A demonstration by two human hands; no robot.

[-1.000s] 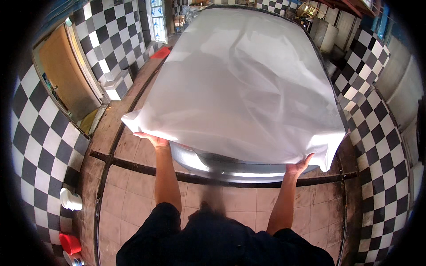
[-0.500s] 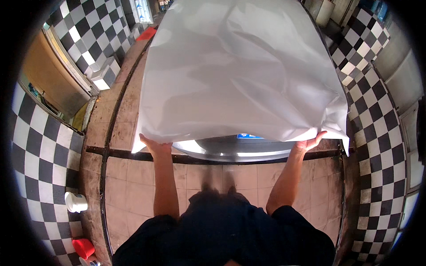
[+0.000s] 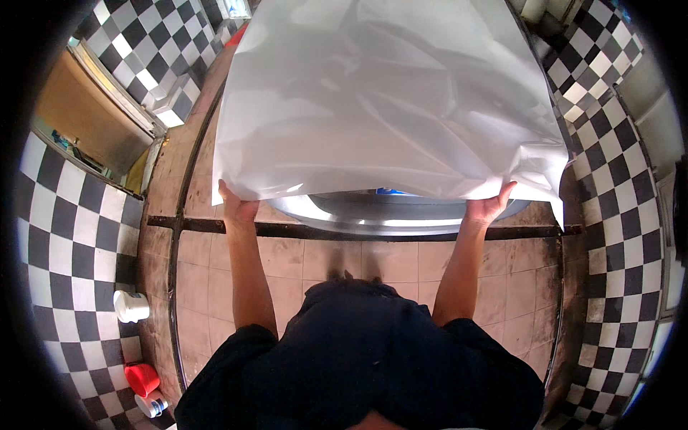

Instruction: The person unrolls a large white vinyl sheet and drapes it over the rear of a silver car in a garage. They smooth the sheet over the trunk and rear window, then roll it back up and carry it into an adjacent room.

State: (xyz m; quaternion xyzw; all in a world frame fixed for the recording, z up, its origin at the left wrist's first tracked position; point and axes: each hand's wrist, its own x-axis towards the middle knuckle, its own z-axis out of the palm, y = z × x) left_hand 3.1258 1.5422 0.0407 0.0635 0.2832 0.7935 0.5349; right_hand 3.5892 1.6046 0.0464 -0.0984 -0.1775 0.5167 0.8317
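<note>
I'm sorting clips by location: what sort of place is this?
Probably a vehicle workshop or wash bay: a car partly under a white sheet, a tiled floor, and a red bucket.

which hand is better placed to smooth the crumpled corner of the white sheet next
Probably the right hand: it holds the near edge of the white sheet, beside the crumpled corner. The left hand is at the sheet's other side.

Me in a dark, short-sleeved top.
My top (image 3: 387,344) is plain navy, almost black, and loosely creased; its wide left sleeve (image 3: 229,358) and right sleeve (image 3: 491,358) end near the elbows. My forearms (image 3: 251,287), left grip (image 3: 239,208) and right grip (image 3: 489,207) are bare, five-fingered and slim-wristed below the cloth.
</note>
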